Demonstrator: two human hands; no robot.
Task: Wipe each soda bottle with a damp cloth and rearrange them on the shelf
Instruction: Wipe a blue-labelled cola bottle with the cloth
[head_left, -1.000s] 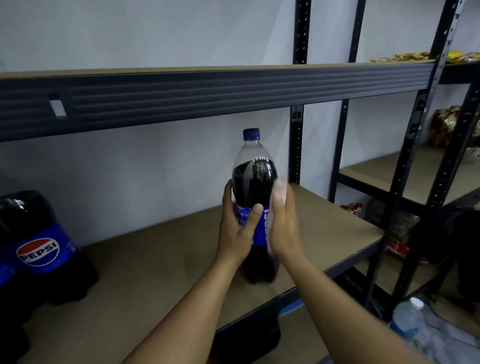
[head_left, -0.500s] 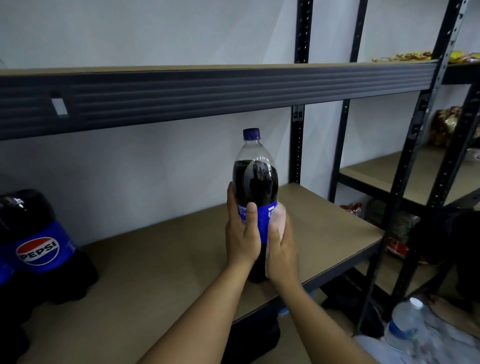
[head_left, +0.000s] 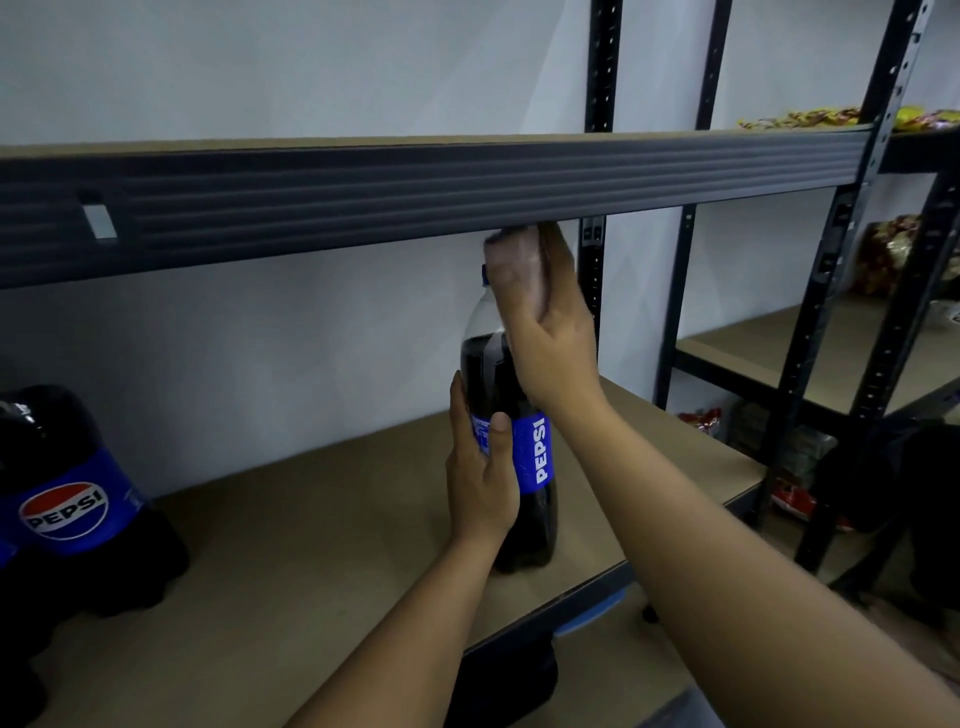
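Dark cola fills the big soda bottles (head_left: 78, 499) at the far left of the brown board shelf (head_left: 311, 545). They stand close together, cut off by the edge of the view, and one shows a blue label with the round Pepsi badge.

Well apart from them, near the shelf's right front corner, the task's Pepsi bottle (head_left: 535, 499) stands upright on the board. Its cola reaches the shoulder, the neck above is clear plastic, and a blue label with PEPSI in white runs up its front.

The left hand (head_left: 483, 483) grips this bottle at label height. The thumb lies across the front of the label and the fingers wrap round the bottle's left side, with the forearm rising from below.

The right hand (head_left: 550, 332) is raised to the bottle's top, just under the dark ribbed beam (head_left: 415, 192) of the shelf above. It clutches a pale cloth (head_left: 514, 270) against the neck and cap, so only a sliver of blue cap shows at the cloth's left edge. The right forearm slants up from the lower right corner.

Further right, yellow snack packets (head_left: 800, 117) lie on the upper board, more bagged snacks (head_left: 888, 254) sit in the next bay, and red packets (head_left: 701, 415) lie lower down.
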